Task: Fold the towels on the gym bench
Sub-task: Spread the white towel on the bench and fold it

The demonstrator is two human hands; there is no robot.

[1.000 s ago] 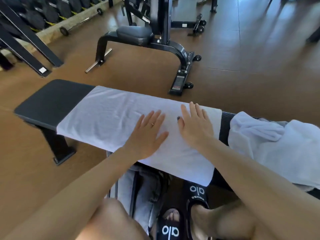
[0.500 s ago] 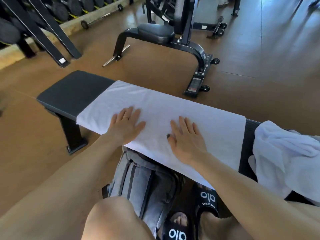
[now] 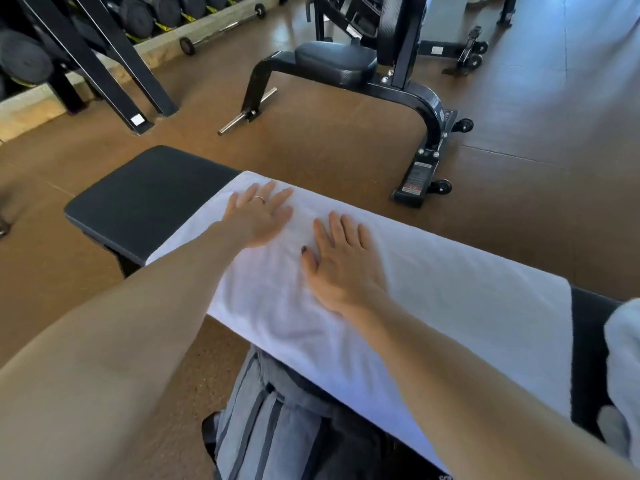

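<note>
1. Towel [image 3: 433, 306] lay spread flat along the bench [image 3: 145, 199], covering its middle, with its near edge hanging over the bench's front side and its left end stopping short of the bare black pad.
2. Left hand [image 3: 258, 216] rested palm down near the towel's left end, fingers straight and spread, gripping nothing; a ring showed on one finger.
3. Right hand [image 3: 341, 268] lay flat just beside it, toward the middle, fingers also straight and holding nothing.
4. Judged from this, the step in hand was smoothing the cloth before a fold. It would go best with both palms pressing lightly and sweeping outward to the ends, so creases leave rather than bunch.
5. The overhanging edge should be squared with the bench line before any corner is lifted.
6. A crumpled pile [image 3: 623, 372] of white cloth waited at the bench's right end, apart from the spread towel.
7. A grey bag [image 3: 277, 420] sat under the bench, on the brown floor [image 3: 329, 140].
</note>
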